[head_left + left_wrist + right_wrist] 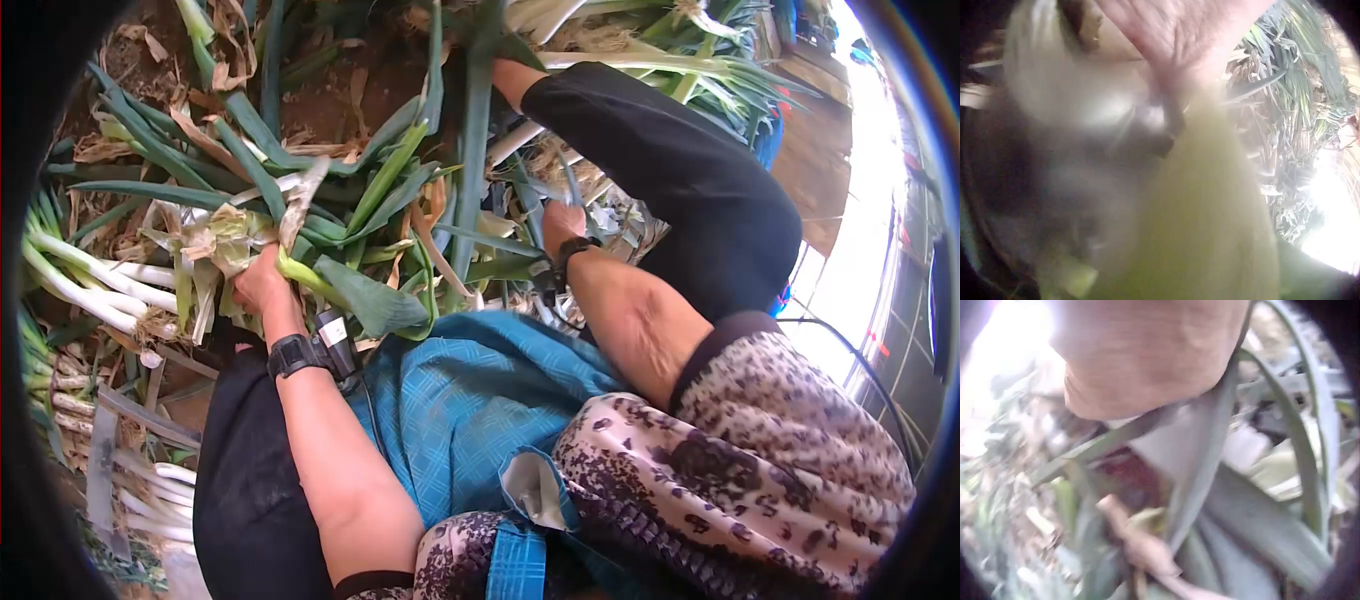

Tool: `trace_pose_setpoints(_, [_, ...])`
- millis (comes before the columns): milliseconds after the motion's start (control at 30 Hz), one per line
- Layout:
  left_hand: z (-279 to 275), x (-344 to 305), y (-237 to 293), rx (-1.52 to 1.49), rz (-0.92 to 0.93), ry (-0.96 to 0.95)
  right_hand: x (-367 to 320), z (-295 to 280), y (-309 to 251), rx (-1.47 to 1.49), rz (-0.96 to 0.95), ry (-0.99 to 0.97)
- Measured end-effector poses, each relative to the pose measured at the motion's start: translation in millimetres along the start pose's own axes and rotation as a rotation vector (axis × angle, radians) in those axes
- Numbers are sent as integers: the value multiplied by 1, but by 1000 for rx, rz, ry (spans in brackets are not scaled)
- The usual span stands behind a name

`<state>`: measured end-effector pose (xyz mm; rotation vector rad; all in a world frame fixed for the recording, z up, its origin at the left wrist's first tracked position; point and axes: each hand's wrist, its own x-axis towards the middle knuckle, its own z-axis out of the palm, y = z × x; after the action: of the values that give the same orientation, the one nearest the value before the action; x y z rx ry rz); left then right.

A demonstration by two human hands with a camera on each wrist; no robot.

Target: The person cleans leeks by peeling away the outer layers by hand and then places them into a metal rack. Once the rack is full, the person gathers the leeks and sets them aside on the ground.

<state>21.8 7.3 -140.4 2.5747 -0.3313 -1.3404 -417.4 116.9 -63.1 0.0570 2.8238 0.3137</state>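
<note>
In the head view my left hand [262, 288] grips a leek [300, 270] with wilted outer leaves hanging beside the fingers. Close up in the left wrist view, the blurred pale green shaft [1210, 200] of the leek fills the space below the hand. My right hand [563, 225] is curled by the right knee, low over the scraps. Long green leek leaves [1213, 450] come out from under that hand in the right wrist view, where its fingertips are hidden.
White-stemmed leeks [110, 285] lie piled at the left, with more bundled leeks [165, 495] lower down. Dry husks and loose leaves cover the soil ahead. A bent leg in black trousers [690, 160] stands at the right. A dark cable [850, 350] curves near the right sleeve.
</note>
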Motion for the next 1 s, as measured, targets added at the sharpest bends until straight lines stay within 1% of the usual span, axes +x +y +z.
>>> trace_pose_setpoints(33, [-3,-6,4,29,-34,33,4,0,14,-14,-2,-13])
trace_pose_setpoints(100, [-7,-22,18,163,-34,108,11,11,27,23,278,-57])
trace_pose_setpoints(133, [-5,-31,27,203,-48,176,7,14,29,11,277,-67])
trace_pose_setpoints(167, [-5,-25,21,210,-51,177,3,15,31,58,241,-125])
trace_pose_setpoints(200, [-9,-21,16,-3,-1,61,2,12,28,105,207,-176])
trace_pose_setpoints(233, [-8,-18,9,-223,51,-59,14,26,36,107,210,-169])
trace_pose_setpoints(267, [-3,-17,7,-209,185,50,36,51,58,200,132,-134])
trace_pose_setpoints(300, [-4,-12,4,-181,194,18,48,66,73,293,56,-97])
trace_pose_setpoints(333, [-7,6,-9,-109,264,2,14,41,50,320,128,-182])
trace_pose_setpoints(367, [-8,19,-19,-39,336,-14,-1,39,42,250,46,-220])
trace_pose_setpoints(400, [-7,3,-6,-247,229,-31,-15,37,35,184,-38,-252])
trace_pose_setpoints(433, [-7,5,-7,-296,250,-51,-14,56,41,-501,-422,-376])
trace_pose_setpoints(500, [-7,25,-21,-282,276,-71,-43,53,40,12,-155,-347])
trace_pose_setpoints(533, [-8,22,-16,-293,199,-96,-26,76,56,-74,-187,-407])
trace_pose_setpoints(600, [-9,45,-32,-343,224,-130,8,119,90,-153,-222,-455])
trace_pose_setpoints(667, [-7,44,-35,-469,237,-175,5,125,92,-206,-360,-435])
trace_pose_setpoints(700, [-7,43,-36,-473,241,-162,4,127,92,-222,-411,-430])
trace_pose_setpoints(733, [-7,29,-27,-451,203,-145,-7,107,79,-787,-856,-246])
trace_pose_setpoints(767, [-7,18,-17,-428,166,-126,-6,103,70,-764,-859,-305])
trace_pose_setpoints(800, [-6,10,-10,-416,172,-113,3,111,62,-684,-779,-386])
trace_pose_setpoints(833, [-7,-5,2,-459,142,-120,15,127,56,-539,-684,-454])
trace_pose_setpoints(867, [-6,-7,4,-437,176,-126,1,119,39,-495,-653,-498])
trace_pose_setpoints(900, [-5,-7,6,-414,205,-131,-9,105,30,-726,-723,-464])
trace_pose_setpoints(933, [-5,5,2,-244,274,-98,-38,70,3,-954,-798,-423])
trace_pose_setpoints(967, [-2,14,-7,-63,328,-82,-61,46,-8,-628,-534,-448])
trace_pose_setpoints(1000, [2,7,-6,-169,297,-59,-74,35,-10,-311,-262,-458])
